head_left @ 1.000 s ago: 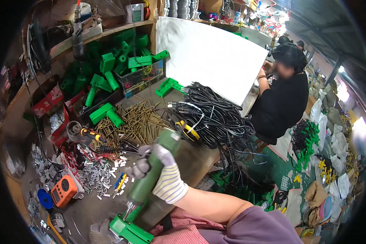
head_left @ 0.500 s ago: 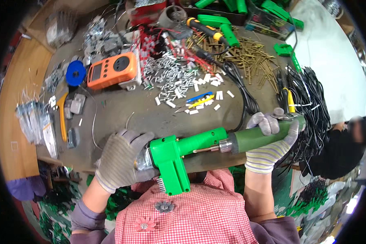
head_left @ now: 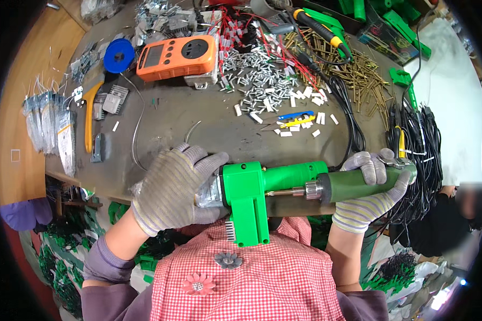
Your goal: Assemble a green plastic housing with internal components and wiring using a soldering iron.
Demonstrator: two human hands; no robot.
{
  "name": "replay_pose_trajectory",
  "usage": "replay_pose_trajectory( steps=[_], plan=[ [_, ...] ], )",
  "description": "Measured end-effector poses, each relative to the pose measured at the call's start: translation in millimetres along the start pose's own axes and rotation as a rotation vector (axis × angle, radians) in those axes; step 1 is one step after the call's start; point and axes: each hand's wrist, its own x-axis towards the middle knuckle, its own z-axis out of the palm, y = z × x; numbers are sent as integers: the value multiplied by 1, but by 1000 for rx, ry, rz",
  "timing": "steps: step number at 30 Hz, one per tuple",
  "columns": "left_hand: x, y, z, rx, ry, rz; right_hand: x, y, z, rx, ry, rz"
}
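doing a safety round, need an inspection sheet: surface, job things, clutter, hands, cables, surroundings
surface: grey bench, dark marks
job's things: green housing; driver, its bit at housing's side, contact unclear
clutter: long screws, metal pins, white bits, orange meter, blue spool
hands: both gloved; left hand holds housing's left end, right hand grips driver
cables: black bundle at right; black cord on bench
surroundings: co-worker at right

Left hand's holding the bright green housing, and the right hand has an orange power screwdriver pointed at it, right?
No: the head view shows the power screwdriver is dark green, not orange. The right hand points it at the green housing in the left hand.
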Motion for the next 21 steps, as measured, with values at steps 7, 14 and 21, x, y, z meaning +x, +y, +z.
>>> replay_pose_trajectory(
  steps=[7, 14, 21],
  plan=[
    [10, 0, 5, -121, -98, -42, 7, 4, -11, 60, -53, 133],
    [6, -4, 7, -78, -78, 5, 6, 12, 1, 52, 46, 81],
    [5, -5, 7, -79, -85, 12, 4, 15, 2, 76, -2, 76]
  ],
)
